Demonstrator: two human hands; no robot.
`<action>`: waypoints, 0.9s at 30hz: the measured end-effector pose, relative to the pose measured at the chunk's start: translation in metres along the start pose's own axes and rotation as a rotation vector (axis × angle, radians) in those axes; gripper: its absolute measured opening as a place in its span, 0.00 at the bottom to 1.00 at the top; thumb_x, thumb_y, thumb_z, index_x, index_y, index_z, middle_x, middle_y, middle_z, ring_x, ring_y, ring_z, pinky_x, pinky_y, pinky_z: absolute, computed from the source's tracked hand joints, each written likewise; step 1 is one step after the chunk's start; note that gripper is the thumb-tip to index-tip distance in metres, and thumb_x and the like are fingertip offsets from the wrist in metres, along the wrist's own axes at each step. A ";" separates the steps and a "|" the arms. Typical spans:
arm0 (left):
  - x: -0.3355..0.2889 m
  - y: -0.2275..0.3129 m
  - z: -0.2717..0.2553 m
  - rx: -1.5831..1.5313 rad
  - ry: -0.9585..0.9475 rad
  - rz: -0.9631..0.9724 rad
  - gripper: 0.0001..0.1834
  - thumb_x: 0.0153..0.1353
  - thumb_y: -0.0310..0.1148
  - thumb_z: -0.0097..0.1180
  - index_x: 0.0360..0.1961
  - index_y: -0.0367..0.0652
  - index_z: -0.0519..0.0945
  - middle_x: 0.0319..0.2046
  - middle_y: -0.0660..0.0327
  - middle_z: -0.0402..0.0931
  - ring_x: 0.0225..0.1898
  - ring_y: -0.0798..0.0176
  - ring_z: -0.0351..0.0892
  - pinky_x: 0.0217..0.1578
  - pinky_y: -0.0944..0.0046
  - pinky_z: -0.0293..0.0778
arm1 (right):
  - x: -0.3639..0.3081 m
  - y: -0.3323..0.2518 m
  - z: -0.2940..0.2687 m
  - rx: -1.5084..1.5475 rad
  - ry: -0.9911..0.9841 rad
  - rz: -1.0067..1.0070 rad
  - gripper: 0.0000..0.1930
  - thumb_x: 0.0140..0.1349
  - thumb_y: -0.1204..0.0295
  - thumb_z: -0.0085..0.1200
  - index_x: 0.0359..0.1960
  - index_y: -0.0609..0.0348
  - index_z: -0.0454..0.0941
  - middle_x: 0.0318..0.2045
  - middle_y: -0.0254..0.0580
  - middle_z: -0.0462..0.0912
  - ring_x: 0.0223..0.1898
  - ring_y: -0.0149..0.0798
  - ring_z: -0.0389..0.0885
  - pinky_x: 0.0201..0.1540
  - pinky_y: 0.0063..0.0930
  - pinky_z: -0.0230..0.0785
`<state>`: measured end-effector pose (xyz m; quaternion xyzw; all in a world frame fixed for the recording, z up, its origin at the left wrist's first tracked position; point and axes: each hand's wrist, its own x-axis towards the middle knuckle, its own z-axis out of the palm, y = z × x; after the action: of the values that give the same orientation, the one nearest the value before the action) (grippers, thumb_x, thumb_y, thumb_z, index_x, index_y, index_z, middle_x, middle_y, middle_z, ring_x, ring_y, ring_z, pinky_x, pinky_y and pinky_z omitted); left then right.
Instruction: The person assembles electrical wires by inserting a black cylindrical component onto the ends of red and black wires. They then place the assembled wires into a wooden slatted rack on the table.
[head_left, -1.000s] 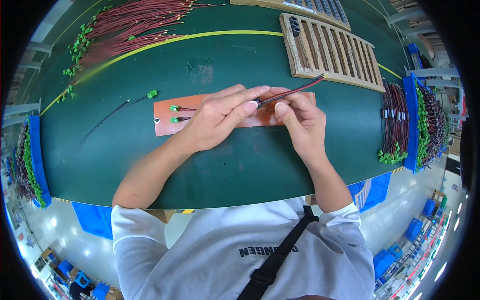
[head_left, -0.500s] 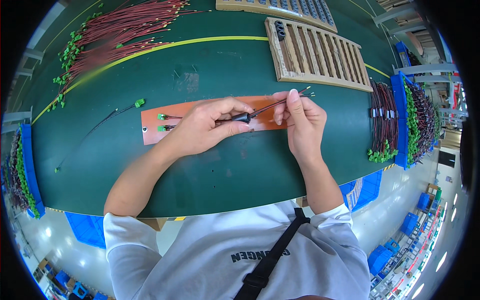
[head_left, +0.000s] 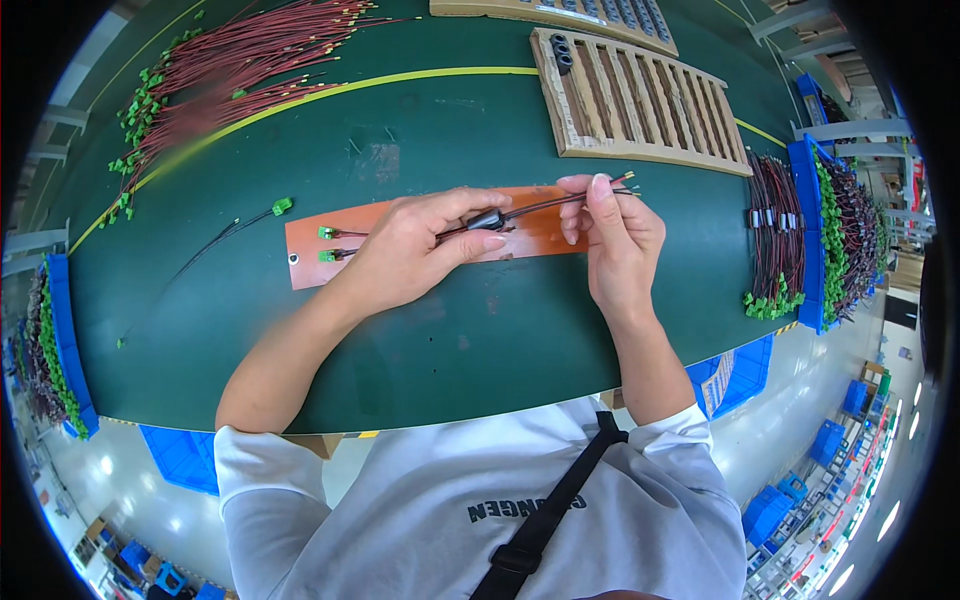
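Observation:
Between the thumb and fingers of my left hand (head_left: 410, 240) is a black ferrite core (head_left: 487, 221), a short cylinder with dark red and black wires (head_left: 540, 207) running through it. My right hand (head_left: 622, 235) pinches those wires near their bare ends, which stick out past my fingertips. Two green connectors (head_left: 327, 256) show left of my left hand, on wires that pass beneath it. Under both hands lies a long orange strip (head_left: 305, 240) with a hole at its left end. A separate dark wire with a green connector (head_left: 282, 206) rests on the green table (head_left: 400, 360) to the left.
Red-black wires (head_left: 260, 50) with green connectors are spread at the far left. A slotted cardboard tray (head_left: 640, 100) holding a few black cores stands far right, another filled tray (head_left: 580, 15) behind it. Bundled wires (head_left: 770, 230) and a blue bin (head_left: 808, 240) sit at the right edge.
My right hand has moved slightly up and to the right with the wire ends. The ferrite core now tilts upward to the right, and the wires between my hands look straighter.

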<state>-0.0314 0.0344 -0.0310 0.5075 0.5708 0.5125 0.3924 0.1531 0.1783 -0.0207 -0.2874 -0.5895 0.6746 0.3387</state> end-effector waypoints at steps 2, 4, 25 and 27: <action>0.002 0.004 -0.003 0.111 -0.018 0.003 0.17 0.68 0.29 0.62 0.55 0.32 0.81 0.44 0.56 0.84 0.44 0.66 0.84 0.48 0.67 0.78 | 0.000 0.001 -0.002 -0.011 0.001 -0.021 0.19 0.76 0.63 0.53 0.37 0.70 0.86 0.34 0.42 0.86 0.29 0.25 0.76 0.34 0.20 0.70; 0.003 0.009 -0.005 0.109 -0.039 -0.074 0.17 0.68 0.30 0.62 0.54 0.32 0.81 0.42 0.55 0.85 0.42 0.66 0.84 0.45 0.67 0.78 | -0.001 0.002 -0.003 -0.021 -0.004 -0.035 0.19 0.76 0.63 0.53 0.36 0.70 0.85 0.35 0.43 0.86 0.29 0.26 0.77 0.34 0.20 0.71; -0.002 0.015 -0.005 0.153 0.066 -0.160 0.14 0.67 0.36 0.64 0.39 0.32 0.85 0.24 0.57 0.81 0.25 0.69 0.77 0.28 0.65 0.72 | -0.004 0.003 -0.001 0.048 -0.012 -0.104 0.18 0.76 0.65 0.53 0.38 0.71 0.84 0.32 0.44 0.84 0.29 0.29 0.76 0.34 0.24 0.70; -0.001 0.018 -0.007 0.173 0.071 -0.185 0.14 0.66 0.36 0.65 0.35 0.32 0.85 0.21 0.59 0.78 0.23 0.71 0.73 0.25 0.65 0.68 | -0.003 0.002 -0.003 0.039 -0.013 -0.088 0.18 0.76 0.64 0.53 0.38 0.71 0.84 0.32 0.42 0.84 0.29 0.28 0.76 0.34 0.23 0.70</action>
<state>-0.0347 0.0313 -0.0123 0.4661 0.6709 0.4404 0.3723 0.1567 0.1776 -0.0229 -0.2501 -0.5906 0.6721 0.3699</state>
